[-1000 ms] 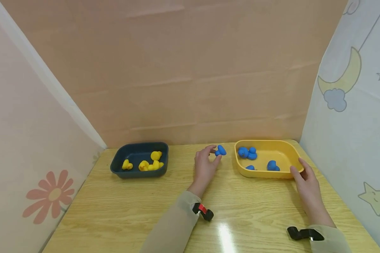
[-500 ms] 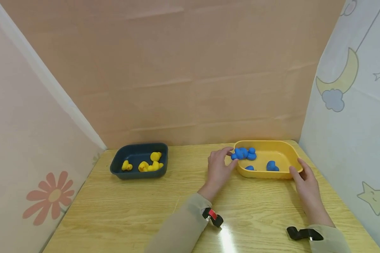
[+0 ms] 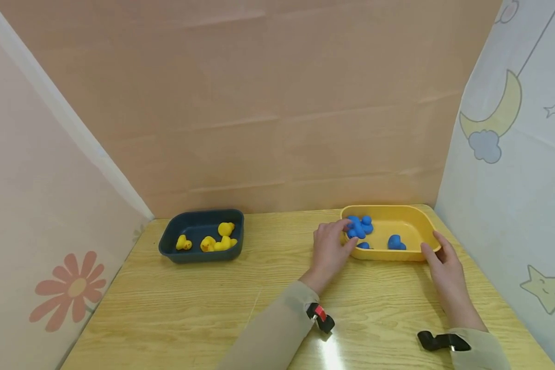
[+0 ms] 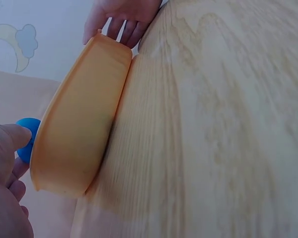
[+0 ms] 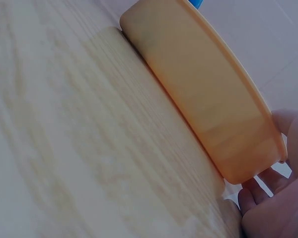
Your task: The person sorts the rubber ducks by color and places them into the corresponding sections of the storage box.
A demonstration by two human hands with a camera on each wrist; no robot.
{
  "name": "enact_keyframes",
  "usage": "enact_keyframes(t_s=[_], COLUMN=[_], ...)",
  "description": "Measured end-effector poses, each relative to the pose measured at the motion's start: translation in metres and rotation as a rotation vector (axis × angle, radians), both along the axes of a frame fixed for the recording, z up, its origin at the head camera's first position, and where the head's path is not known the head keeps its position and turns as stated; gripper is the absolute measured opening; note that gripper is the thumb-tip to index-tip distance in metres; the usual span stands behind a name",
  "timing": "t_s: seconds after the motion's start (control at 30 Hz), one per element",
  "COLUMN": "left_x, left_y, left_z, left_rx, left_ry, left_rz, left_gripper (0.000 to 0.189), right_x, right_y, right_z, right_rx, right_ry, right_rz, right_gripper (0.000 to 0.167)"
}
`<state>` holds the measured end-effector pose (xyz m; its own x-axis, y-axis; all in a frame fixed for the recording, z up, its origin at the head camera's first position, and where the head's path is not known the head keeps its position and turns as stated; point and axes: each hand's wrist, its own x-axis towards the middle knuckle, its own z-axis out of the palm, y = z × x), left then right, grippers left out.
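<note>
My left hand (image 3: 330, 252) reaches over the left end of the yellow tray (image 3: 398, 255), pinching a blue toy duck (image 3: 359, 232) between thumb and fingers. In the left wrist view that blue duck (image 4: 31, 125) shows right at the tray's rim, partly behind the thumb. Inside the tray are other blue ducks, one (image 3: 396, 242) near the front middle and one (image 3: 367, 221) at the back left. My right hand (image 3: 446, 270) grips the tray's front right corner, the thumb at the rim and fingers round the outside, as the right wrist view also shows.
A dark blue tray (image 3: 201, 257) with several yellow ducks (image 3: 224, 229) stands at the back left of the wooden table (image 3: 176, 313). Brown paper (image 3: 277, 128) closes off the back, and patterned sheets hang at both sides.
My left hand has carried the blue duck rightward, from the table's middle to above the left part of the yellow tray. The right hand keeps its grip on the tray corner.
</note>
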<state>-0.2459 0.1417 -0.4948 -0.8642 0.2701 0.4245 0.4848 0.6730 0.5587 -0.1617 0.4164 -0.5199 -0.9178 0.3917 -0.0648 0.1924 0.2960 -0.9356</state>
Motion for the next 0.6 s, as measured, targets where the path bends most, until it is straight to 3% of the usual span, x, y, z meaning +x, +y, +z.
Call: enact_keyframes(t_s=[0.23,0.6], left_x=[-0.0018,-0.0024], left_y=[0.0031,0.0051], left_z=[-0.0023,-0.0033], left_rx=[-0.023,-0.045], left_ry=[0.031,0.014], left_rz=[-0.001,0.007], left_gripper=[0.039,0.042], right_x=[-0.0004,0.0008], right_y=[-0.0002,-0.0004], right_z=[0.0009,0.0009], right_rx=[-0.001,-0.01], right_ry=[0.01,0.02], right_rz=[0.011,0.013], right_gripper=[0.082,0.083])
